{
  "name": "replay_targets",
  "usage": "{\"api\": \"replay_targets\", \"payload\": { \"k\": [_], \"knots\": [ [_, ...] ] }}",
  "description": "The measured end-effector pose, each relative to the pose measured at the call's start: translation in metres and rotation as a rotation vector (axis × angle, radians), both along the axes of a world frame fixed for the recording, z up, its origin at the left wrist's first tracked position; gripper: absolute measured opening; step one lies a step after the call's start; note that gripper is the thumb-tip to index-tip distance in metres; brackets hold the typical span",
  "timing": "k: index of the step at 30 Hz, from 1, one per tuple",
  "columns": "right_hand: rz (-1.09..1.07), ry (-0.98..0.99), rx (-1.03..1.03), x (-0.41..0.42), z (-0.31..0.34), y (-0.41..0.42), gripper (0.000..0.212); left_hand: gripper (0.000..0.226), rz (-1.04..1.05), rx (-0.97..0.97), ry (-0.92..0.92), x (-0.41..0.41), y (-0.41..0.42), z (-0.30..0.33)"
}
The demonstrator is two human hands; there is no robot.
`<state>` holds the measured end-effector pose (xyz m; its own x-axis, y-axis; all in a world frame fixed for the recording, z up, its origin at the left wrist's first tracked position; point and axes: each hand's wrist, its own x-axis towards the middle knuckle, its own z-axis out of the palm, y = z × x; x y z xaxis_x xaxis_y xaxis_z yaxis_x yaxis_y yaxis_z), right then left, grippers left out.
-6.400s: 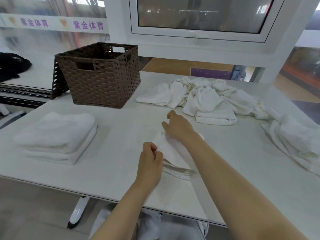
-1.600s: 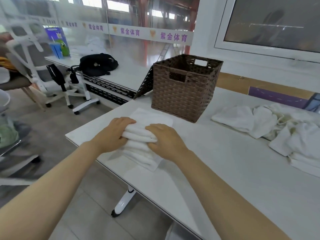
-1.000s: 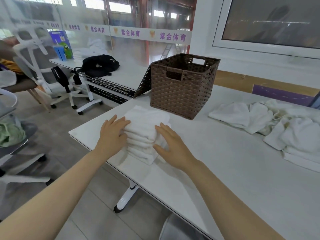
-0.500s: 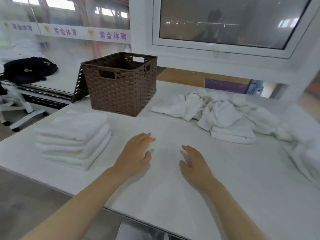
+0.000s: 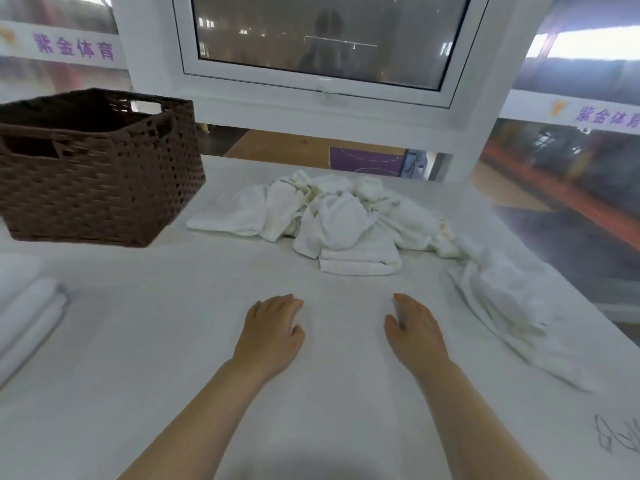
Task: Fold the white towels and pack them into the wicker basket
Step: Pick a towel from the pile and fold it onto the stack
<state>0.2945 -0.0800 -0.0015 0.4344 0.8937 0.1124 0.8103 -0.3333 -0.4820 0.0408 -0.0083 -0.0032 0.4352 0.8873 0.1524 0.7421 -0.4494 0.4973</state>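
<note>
We see the basket (image 5: 97, 168) cut off at the left edge, and its dark inside hides whatever it may hold. Only a corner of the folded stack (image 5: 27, 313) shows at the near left, the rest running out of view, so we cannot count its towels; the loose pile (image 5: 332, 216) at the far middle and the towel (image 5: 512, 306) at the right are too crumpled to count either. We cannot read the scribble (image 5: 620, 441) on the table (image 5: 173, 341), clipped at the right edge, and the reflection in the window (image 5: 322, 39) is too dim to make out.
</note>
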Motion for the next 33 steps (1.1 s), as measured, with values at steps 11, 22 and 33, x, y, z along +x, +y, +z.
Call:
{"api": "replay_targets", "payload": {
  "k": [11,22,33],
  "knots": [
    [0.021,-0.272,0.087,0.008,-0.004,0.097,0.069,0.039,0.025,-0.04,-0.166,-0.001,0.02,-0.017],
    [0.152,-0.398,0.185,0.026,-0.015,0.131,0.034,0.033,0.032,-0.013,-0.2,0.001,0.023,-0.014],
    [0.223,-0.333,0.302,-0.021,-0.015,0.047,0.025,0.063,-0.055,-0.124,-0.307,-0.002,0.009,-0.004]
  ]
}}
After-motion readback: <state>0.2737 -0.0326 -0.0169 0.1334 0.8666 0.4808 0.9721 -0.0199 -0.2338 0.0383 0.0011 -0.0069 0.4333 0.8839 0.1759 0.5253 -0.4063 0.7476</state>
